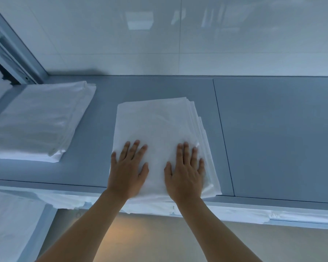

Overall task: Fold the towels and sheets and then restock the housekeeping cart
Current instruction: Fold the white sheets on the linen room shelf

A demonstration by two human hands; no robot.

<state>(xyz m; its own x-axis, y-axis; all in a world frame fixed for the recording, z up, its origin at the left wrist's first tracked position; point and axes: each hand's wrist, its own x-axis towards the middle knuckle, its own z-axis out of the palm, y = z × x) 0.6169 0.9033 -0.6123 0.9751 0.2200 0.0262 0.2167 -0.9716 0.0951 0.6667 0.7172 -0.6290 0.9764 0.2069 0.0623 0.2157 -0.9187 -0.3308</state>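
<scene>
Fingers of the left hand [128, 172] and right hand [185, 173] lie spread flat on the folded sheet [159, 133] mid-tabletop [273, 129]; pressing evenly outward should flatten it and square its fanned right edges.

2 hands show: the left hand [128, 168] and the right hand [186, 171], each with 5 fingers spread flat. 2 folded white sheets lie on the grey table [273, 129]: 1 folded sheet [159, 125] in the middle and 1 second folded sheet [40, 120] at the left (more white linen [9, 224] at the lower left, not countable). 1 metal shelf frame [13, 48] stands at the upper left.
</scene>
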